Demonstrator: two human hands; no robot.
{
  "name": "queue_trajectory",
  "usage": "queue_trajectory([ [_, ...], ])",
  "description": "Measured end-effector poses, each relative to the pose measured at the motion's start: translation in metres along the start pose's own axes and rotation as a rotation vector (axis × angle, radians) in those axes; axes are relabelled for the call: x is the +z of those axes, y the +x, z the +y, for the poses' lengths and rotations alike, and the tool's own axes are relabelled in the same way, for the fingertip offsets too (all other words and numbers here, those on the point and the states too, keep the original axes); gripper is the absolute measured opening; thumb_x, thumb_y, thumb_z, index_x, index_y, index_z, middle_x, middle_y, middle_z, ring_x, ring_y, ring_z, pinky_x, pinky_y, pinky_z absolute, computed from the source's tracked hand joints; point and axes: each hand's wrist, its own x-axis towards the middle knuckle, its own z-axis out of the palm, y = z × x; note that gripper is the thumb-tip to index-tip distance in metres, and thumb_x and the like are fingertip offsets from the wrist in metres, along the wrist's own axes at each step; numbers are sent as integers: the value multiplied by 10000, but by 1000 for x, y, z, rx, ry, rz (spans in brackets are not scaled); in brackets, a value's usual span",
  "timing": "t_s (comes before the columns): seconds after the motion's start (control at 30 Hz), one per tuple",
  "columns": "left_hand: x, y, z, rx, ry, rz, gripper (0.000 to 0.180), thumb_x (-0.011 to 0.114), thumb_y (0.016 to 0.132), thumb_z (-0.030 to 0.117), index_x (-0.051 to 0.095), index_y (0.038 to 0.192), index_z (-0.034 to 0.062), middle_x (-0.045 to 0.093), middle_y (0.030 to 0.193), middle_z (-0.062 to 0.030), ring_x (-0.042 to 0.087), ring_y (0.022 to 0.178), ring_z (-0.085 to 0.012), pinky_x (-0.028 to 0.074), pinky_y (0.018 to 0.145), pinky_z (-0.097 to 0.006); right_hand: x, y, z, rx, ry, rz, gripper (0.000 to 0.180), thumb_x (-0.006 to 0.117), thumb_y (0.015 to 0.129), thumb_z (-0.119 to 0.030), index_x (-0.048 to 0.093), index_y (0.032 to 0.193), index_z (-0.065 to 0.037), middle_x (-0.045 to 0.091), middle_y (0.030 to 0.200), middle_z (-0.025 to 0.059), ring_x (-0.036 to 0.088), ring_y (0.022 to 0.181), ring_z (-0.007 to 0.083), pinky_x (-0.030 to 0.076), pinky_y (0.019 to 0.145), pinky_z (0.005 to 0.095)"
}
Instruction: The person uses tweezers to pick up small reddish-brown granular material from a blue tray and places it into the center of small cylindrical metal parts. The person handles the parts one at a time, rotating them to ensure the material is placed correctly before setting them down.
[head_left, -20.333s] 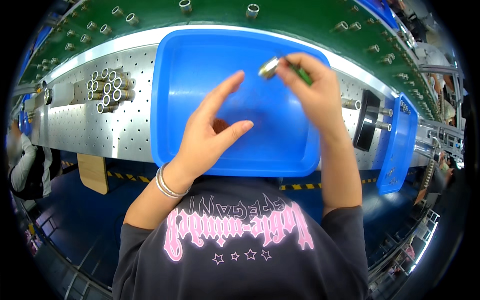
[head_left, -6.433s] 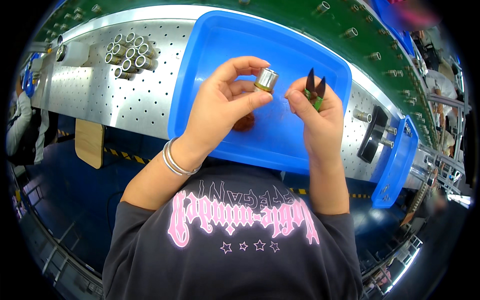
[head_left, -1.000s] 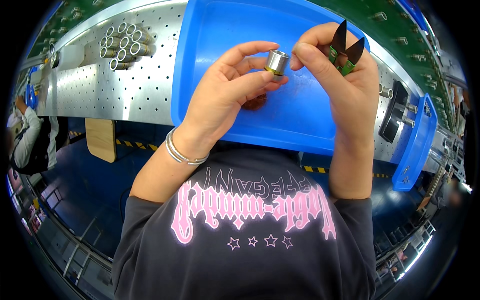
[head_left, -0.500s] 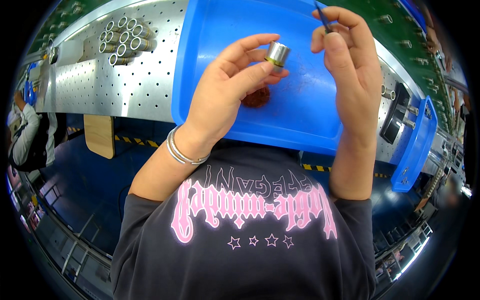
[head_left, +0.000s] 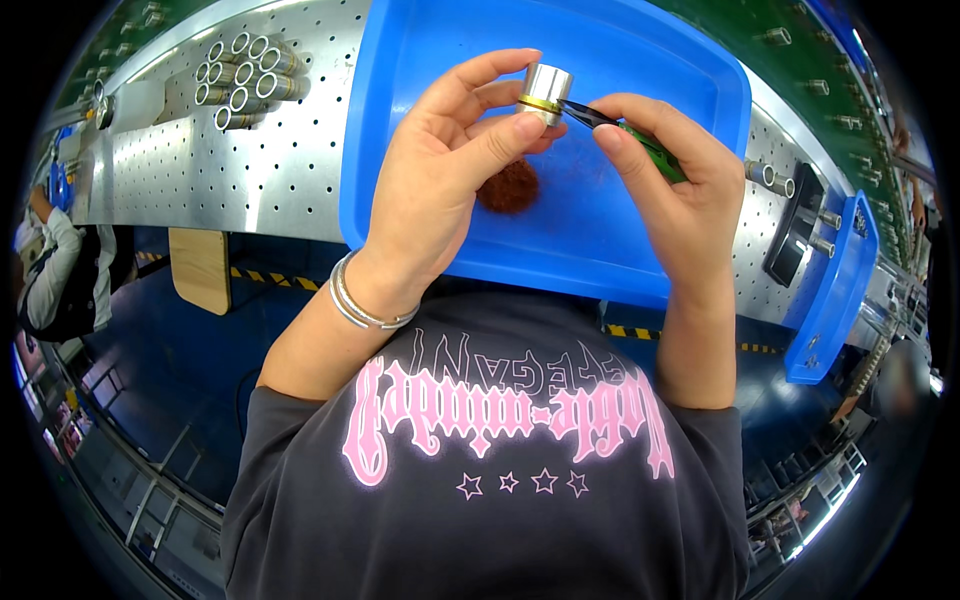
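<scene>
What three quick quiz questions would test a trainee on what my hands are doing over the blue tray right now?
1. True or false: the left hand pinches the small metal cylinder between its fingers.
2. What does the tip of the green-handled tool in the right hand touch? A) the tray rim B) the cylinder's brass-coloured band C) the tubes
3. Fill in: a clump of reddish-brown fibre lies in the blue ____.

Key: 1 true; 2 B; 3 tray.
</scene>
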Motion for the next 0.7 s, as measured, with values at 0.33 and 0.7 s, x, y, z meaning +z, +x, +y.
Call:
queue_trajectory([
  [0.33,3,-1,-1,22,-5,-4,415,606,855,65,469,1245,25,569,1094,-115,594,978,-186,485,876,-296,-2,-2,2,-34,23,1,102,680,779,-115,676,842,-35,662,748,86,627,647,178,462,567,254],
  [0.7,0,1,2,-84,-162,-18,421,516,905,109,414,1303,15,577,1112,-118,596,1007,-194,479,891,-276,2,0,-2,126,141,-14,140,687,783,-133,640,877,-41,589,654,39,544,571,109,416,513,214],
])
